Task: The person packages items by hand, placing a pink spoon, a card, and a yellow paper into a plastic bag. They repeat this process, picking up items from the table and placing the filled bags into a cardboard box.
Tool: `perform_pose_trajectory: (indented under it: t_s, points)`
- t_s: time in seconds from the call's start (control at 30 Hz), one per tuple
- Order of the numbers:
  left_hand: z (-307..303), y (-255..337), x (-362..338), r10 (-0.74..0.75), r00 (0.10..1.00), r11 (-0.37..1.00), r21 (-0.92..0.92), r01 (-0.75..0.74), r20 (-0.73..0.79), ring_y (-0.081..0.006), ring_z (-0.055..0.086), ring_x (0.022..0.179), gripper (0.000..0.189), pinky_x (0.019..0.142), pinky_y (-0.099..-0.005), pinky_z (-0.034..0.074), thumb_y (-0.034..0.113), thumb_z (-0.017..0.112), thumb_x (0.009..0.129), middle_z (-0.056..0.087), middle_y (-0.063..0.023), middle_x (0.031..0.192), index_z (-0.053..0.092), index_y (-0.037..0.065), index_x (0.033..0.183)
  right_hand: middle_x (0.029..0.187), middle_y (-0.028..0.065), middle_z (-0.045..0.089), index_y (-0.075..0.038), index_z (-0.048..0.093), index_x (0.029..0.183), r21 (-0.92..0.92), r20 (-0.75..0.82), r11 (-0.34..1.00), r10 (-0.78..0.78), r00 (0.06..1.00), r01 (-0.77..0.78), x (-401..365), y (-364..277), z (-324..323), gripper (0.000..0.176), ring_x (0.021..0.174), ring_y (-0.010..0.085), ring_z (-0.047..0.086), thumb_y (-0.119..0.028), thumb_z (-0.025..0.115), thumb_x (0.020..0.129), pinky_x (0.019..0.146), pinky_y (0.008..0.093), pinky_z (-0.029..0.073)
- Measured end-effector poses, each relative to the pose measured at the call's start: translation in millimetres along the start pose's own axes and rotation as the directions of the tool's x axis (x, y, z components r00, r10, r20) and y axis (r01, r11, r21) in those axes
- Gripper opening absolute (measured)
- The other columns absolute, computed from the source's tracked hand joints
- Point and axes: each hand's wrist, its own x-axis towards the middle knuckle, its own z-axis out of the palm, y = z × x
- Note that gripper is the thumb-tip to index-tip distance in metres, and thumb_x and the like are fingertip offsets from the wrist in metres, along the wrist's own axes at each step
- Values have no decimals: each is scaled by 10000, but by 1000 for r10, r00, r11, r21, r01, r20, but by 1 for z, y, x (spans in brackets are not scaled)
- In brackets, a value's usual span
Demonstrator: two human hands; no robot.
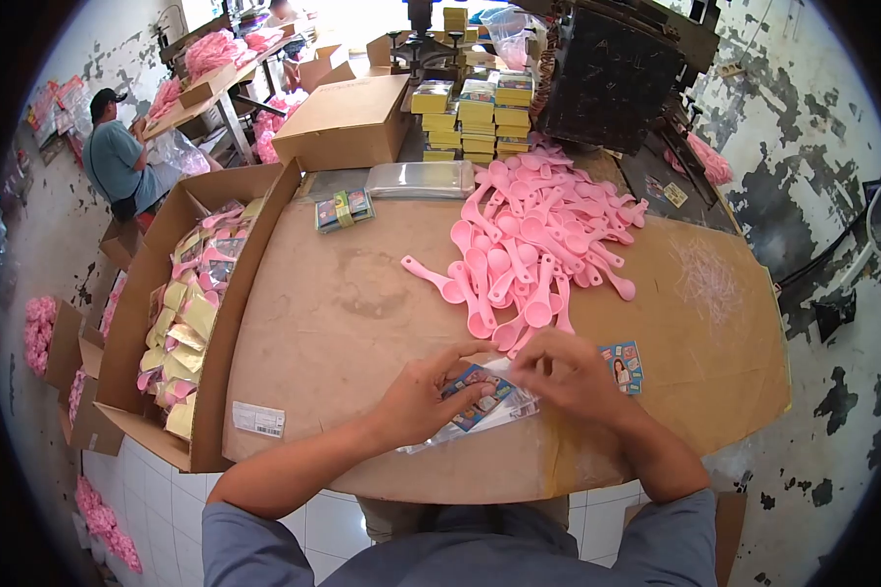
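Note:
My left hand (423,396) and my right hand (568,377) meet near the front edge of a cardboard-covered table (343,323). Between them they hold a clear plastic bag (480,411) with a printed colour card (478,394) in it. Just beyond my right hand lies a heap of pink plastic spoons (538,230). A small stack of printed cards (624,366) rests on the table right of my right hand.
An open carton (157,284) with packed bags of pink spoons stands at the left. Behind are a bundle of cards (344,209), a stack of clear bags (431,180), a closed box (347,122), yellow packs (475,112) and a dark machine (612,73). A person (117,157) sits at far left.

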Motion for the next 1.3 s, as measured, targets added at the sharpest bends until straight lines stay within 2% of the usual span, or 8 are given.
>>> perform_pose_trajectory:
  t_s: [0.17,0.23,0.43,0.53,0.73,0.83,0.93,1.3]
  points:
    - [-2,-3,0,1,998,999,-51,-4,-65,-102,696,985,442,828,-255,578,42,671,1016,744,-127,1118,514,-29,1423,1072,100,694,-36,711,1064,-330,-333,938,-8,943,-108,21,18,-50,179,879,234,652,-138,723,918,782,355,515]
    - [-4,1,1,-11,998,995,-102,5,-63,-100,695,992,438,833,-253,577,55,666,1024,738,-118,1120,510,-34,1423,1112,135,688,-34,698,1088,-650,-335,756,-191,923,-79,33,35,-62,213,898,306,666,-157,710,915,824,410,529]
    - [-8,1,2,-88,995,979,-190,76,-56,-89,699,956,326,804,-246,583,116,643,1050,744,-87,1075,595,-25,1340,1064,137,686,-31,684,1160,-801,-272,582,-147,951,-139,54,80,-67,292,915,318,690,-170,719,906,791,423,548]
    - [-9,2,2,-95,993,962,-264,74,-70,-81,700,930,278,790,-243,586,118,640,1053,748,-74,1051,630,-16,1296,1017,144,677,6,675,1127,-669,-301,737,-148,942,-98,59,79,-66,269,882,342,673,-156,706,915,817,447,535]
    - [-13,2,3,-82,993,940,-337,48,-88,-80,701,924,274,788,-242,589,118,645,1050,748,-68,1037,629,-15,1288,984,66,681,29,694,1104,-419,-384,907,-151,911,-26,43,18,-74,165,821,141,679,-61,694,966,718,301,542]
    - [-12,5,3,-84,991,952,-303,49,-102,-83,703,931,284,793,-243,590,109,652,1045,748,-68,1034,622,-19,1297,994,38,666,33,693,1109,75,-229,996,63,971,-47,21,3,-64,142,863,101,665,-41,678,989,748,274,553]
    - [-10,1,4,-62,992,962,-270,31,-107,-84,705,940,299,799,-245,592,96,652,1042,749,-73,1040,610,-29,1311,1013,43,663,31,693,1098,194,-209,980,83,974,-42,12,-12,-54,117,863,109,666,-31,656,1006,763,270,563]
    - [-10,-2,3,-70,997,984,-167,62,-41,-67,694,934,331,785,-235,583,108,651,1046,770,-94,1081,621,-43,1339,982,50,647,35,680,1068,219,-161,976,49,986,-12,8,-13,-45,103,859,98,660,-11,690,976,765,250,560]
